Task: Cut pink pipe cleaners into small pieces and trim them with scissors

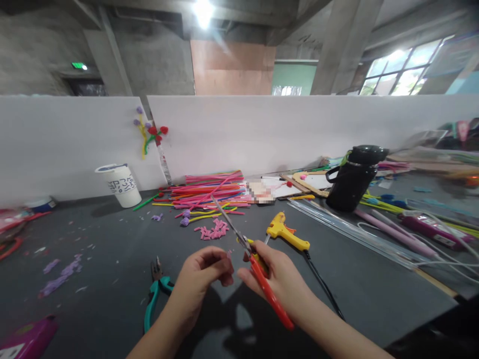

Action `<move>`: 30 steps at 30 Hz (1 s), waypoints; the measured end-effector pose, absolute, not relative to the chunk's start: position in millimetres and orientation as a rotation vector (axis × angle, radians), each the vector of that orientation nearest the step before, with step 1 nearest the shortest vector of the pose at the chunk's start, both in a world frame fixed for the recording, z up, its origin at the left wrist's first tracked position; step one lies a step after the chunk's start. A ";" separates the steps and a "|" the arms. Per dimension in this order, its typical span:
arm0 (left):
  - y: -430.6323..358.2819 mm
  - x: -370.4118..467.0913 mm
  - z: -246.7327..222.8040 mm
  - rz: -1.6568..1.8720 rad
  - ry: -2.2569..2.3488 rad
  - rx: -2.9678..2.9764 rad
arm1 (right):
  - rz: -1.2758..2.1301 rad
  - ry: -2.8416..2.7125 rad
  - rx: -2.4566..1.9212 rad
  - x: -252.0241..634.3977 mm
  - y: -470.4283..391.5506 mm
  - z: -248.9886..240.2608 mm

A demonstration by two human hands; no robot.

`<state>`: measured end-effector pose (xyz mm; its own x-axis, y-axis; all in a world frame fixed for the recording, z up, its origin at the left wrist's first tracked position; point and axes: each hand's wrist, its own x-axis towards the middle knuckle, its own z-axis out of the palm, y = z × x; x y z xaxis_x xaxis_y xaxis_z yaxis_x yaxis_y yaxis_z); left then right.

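My right hand (pixel 279 274) holds scissors with red handles (pixel 270 294), their blades pointing up and to the left over the dark table (pixel 112 304). Close by on the left, my left hand (pixel 205 274) has its fingers curled together; a tiny pink bit shows at the fingertips, too small to make out. Beyond the hands lies a small heap of cut pink pieces (pixel 214 230). Behind that heap is a bundle of pink, red and yellow fuzzy stems (pixel 209 192). Teal-handled pliers (pixel 151 299) rest beside my left forearm.
A yellow glue gun (pixel 286 233) with a black cord lies right of the scissors. Farther back stand a black bottle (pixel 354 177) and a white cup (pixel 120 185). Clear strips (pixel 352 232) cross the right side. Purple scraps (pixel 62 276) lie at left, before a white partition (pixel 239 134).
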<state>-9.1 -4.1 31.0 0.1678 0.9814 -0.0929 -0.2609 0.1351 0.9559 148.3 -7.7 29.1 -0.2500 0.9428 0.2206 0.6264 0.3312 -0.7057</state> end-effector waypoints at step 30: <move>-5.8 -18.9 33.0 1.439 0.822 0.852 | 0.137 -2.370 -1.466 163.3 -21.3 16.0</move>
<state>-18.9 -5.8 33.0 -0.0192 0.9993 0.0327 -0.4792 -0.0379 0.8769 163.3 -21.3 16.0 -0.4038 0.8821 0.2425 0.8484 0.4602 -0.2614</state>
